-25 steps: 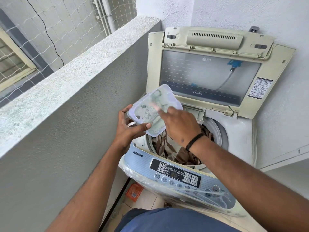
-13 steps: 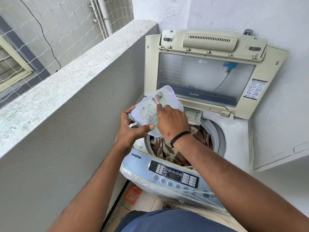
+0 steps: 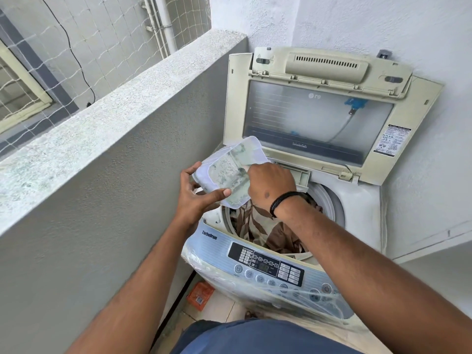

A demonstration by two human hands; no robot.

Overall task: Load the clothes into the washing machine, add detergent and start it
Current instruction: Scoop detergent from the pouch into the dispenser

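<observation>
Holding the tub (image 3: 224, 172) of powder: your left hand (image 3: 196, 198) grips its edge, right hand (image 3: 270, 185) digs inside, grasp hidden; light, stiff, spillable.

The washing machine (image 3: 352, 208) stands in the corner, with the parapet wall (image 3: 115, 154) to its left and the room wall behind it. Its lid (image 3: 319, 116) stands raised at the rear. The clothes (image 3: 258, 226) lie in the drum. The control panel (image 3: 265, 264) runs along the front edge. The container (image 3: 224, 172) is above the drum's left rear, between the left hand (image 3: 196, 198) and the right hand (image 3: 270, 185). A packet (image 3: 200, 295) lies on the floor, left of the machine.
</observation>
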